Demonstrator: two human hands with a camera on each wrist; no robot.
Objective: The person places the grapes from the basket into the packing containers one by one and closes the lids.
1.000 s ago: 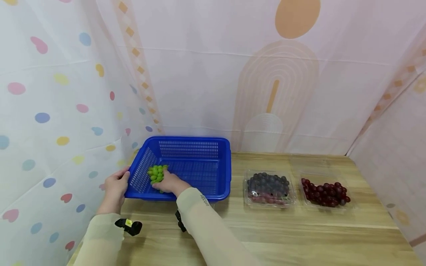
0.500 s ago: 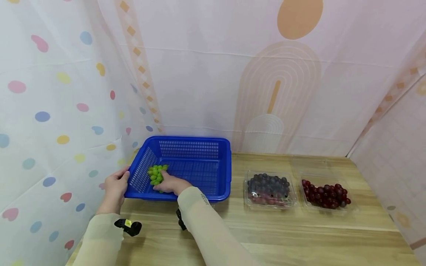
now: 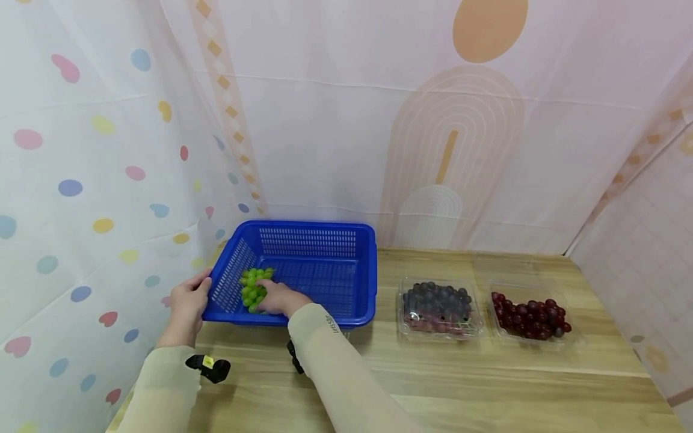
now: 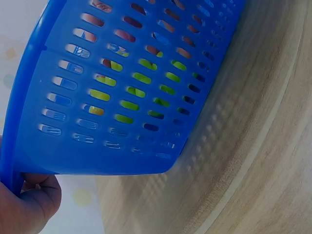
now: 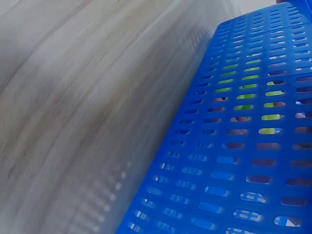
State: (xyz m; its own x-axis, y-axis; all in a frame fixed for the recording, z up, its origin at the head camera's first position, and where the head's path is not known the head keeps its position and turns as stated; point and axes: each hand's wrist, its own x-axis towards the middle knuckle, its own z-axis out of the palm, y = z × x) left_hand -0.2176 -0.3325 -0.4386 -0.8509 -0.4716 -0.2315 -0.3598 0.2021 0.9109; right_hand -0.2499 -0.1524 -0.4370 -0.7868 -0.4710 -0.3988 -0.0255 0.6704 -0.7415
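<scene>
A blue slotted plastic basket [image 3: 308, 231] stands at the left of the table. My left hand [image 3: 189, 300] grips its left rim, thumb and fingers curled round the edge, as the left wrist view also shows. Inside, at the left end, lies a bunch of green grapes [image 3: 250, 291]. My right hand [image 3: 278, 297] reaches over the front rim into the basket and touches the grapes, index finger and thumb spread apart against the bunch. Basket slots show green grapes [image 4: 129, 105] in the left wrist view. In the right wrist view the basket's wall [image 5: 214, 146] mostly hides the hand.
To the basket's right stands a clear lidded box of dark grapes [image 3: 438, 307]. Beyond it is an open clear box with red grapes [image 3: 530, 317]. Both are on the wooden table [image 3: 460, 385]. Patterned curtains [image 3: 325, 132] hang behind and at the sides.
My right thumb and index finger have shifted on the green grapes, and more of the bunch's lower part shows now. My left hand and the basket stay in place.
</scene>
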